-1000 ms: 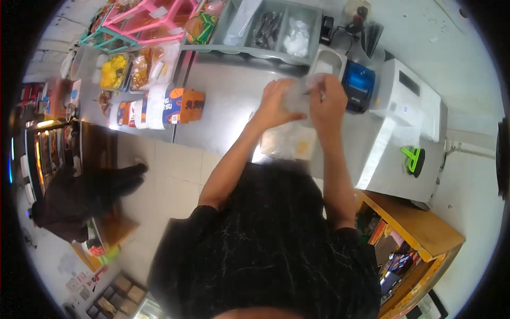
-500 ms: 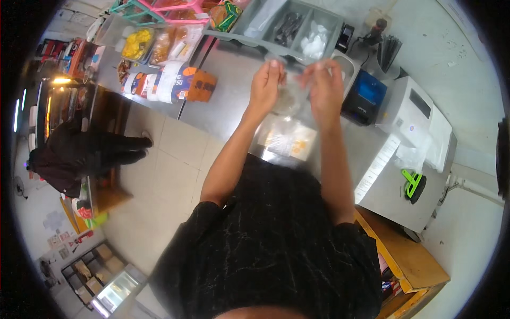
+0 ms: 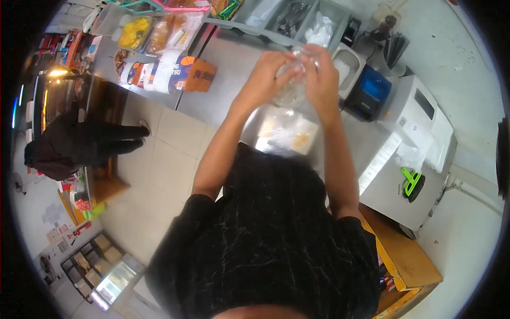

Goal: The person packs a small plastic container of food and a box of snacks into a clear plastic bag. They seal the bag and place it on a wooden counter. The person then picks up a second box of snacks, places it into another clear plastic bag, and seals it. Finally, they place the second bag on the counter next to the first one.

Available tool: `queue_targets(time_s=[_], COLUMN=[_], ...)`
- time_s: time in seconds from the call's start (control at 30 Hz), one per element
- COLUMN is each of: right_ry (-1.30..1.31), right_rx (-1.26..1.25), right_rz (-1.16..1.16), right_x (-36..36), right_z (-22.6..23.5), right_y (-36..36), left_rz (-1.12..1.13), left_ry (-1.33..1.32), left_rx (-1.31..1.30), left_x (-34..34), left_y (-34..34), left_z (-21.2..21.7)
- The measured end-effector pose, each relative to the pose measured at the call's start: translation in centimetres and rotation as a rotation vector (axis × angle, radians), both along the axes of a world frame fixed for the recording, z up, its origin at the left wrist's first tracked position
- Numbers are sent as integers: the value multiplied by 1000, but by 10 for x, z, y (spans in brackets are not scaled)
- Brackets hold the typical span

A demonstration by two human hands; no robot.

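Both my hands are raised over the steel counter point(image 3: 223, 69), close together at the top of a clear plastic bag point(image 3: 290, 95). The fingers of my left hand point(image 3: 265, 78) pinch its gathered mouth from one side. On the other side my right hand point(image 3: 322, 80) has its fingers closed on the same bunched plastic. A rounded, see-through container seems to hang inside, though glare blurs it. Nearer to me lies another clear bag point(image 3: 287, 132) with pale and yellowish contents that I cannot make out.
A grey divided tray point(image 3: 260, 31) with bags stands behind my hands. To the right are a metal tray point(image 3: 348, 72), a black printer point(image 3: 366, 93), a white machine point(image 3: 409, 111) and a green-handled brush point(image 3: 411, 184). Printed boxes point(image 3: 183, 74) stand left. A person point(image 3: 79, 143) bends over far left.
My hands have come closer together, the left moving right and slightly down. Plastic that was stretched between them is now bunched at their fingertips. The view has shifted slightly.
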State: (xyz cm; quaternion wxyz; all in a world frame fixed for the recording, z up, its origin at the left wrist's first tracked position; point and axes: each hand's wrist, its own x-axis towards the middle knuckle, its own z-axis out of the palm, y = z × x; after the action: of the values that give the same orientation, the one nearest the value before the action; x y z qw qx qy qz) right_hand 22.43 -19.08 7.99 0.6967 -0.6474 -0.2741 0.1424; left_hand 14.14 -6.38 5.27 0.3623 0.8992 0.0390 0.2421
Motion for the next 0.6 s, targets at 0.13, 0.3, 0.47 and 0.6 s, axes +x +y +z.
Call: queue_targets(time_s=[0.13, 0.3, 0.47, 0.6], right_ry=[33, -782, -869, -1082], right_rx=[-82, -237, -384, -256], right_rz=[162, 230, 48, -86], right_x=[17, 39, 15, 9], right_z=[-9, -7, -5, -19], right_y=[-13, -15, -7, -2], left_rz=[-217, -271, -209, -23], left_ry=[109, 167, 188, 290], left_rx=[-292, -802, -700, -613], left_x=[0, 6, 8, 11], left_y=[20, 29, 26, 24], left_z=[-14, -36, -27, -6])
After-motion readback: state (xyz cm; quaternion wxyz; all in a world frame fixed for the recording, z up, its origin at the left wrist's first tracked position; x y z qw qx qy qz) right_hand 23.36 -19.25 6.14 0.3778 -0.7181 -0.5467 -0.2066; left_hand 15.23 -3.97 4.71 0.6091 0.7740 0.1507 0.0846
